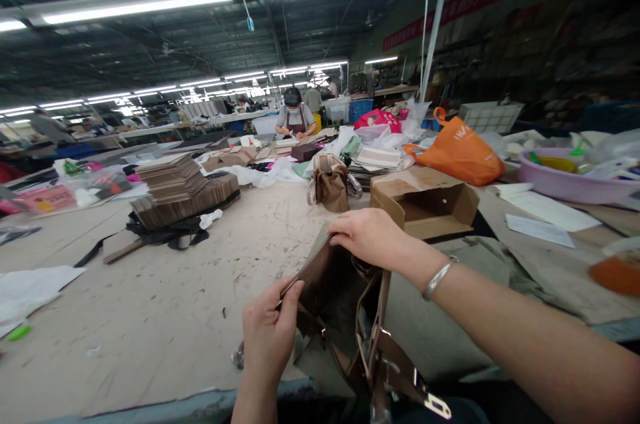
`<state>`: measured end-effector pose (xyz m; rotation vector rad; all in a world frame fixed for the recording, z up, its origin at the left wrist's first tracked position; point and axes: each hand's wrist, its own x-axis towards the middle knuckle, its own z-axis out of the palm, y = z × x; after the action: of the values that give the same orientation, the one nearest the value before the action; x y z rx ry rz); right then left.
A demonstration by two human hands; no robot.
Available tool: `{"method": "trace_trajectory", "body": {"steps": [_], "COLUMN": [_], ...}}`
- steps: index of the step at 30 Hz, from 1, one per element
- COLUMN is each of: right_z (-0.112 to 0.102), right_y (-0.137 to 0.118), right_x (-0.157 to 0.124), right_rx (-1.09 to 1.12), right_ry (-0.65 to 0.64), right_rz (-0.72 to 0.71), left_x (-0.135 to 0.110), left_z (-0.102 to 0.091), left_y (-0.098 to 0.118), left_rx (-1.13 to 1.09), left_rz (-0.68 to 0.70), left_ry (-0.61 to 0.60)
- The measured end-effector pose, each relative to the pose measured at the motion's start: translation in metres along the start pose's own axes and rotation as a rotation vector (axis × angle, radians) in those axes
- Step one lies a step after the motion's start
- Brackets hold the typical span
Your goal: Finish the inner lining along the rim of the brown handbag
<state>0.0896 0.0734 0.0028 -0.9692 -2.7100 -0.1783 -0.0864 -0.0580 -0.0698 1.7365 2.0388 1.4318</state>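
A brown handbag (373, 317) lies tipped at the near edge of the table, its mouth facing me and its dark lining showing. My left hand (270, 324) pinches the left end of the bag's rim between thumb and fingers. Farther along that same rim, my right hand (367, 237) grips the edge, with a silver bangle on the wrist. Gold-coloured metal fittings hang from a strap at the bag's lower right. Beyond my right hand stands another brown bag (331, 185), upright on the table. The bag's underside is hidden.
Stacked brown pieces (173, 179) lie at left on the table (165, 317). An open cardboard box (425, 201) sits behind my right forearm, near an orange bag (460, 147) and a purple basin (575, 177). A person (295, 119) works across the table.
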Motion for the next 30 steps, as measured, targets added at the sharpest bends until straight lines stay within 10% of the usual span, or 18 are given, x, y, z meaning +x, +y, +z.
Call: {"method": "trace_trajectory", "body": {"steps": [12, 21, 30], "right_z": [-0.007, -0.02, -0.013], "right_y": [-0.019, -0.026, -0.02], "right_x": [0.007, -0.001, -0.001], "right_rx": [-0.029, -0.072, -0.044], "right_ry": [-0.038, -0.072, -0.055], "right_rz": [0.069, 0.097, 0.094], "left_x": [0.024, 0.03, 0.053], "left_z": [-0.008, -0.037, -0.003], "left_y": [-0.005, 0.036, 0.051], "left_rx": [0.072, 0.254, 0.572], "left_rz": [-0.054, 0.029, 0.059], "left_ry": [-0.064, -0.323, -0.378]}}
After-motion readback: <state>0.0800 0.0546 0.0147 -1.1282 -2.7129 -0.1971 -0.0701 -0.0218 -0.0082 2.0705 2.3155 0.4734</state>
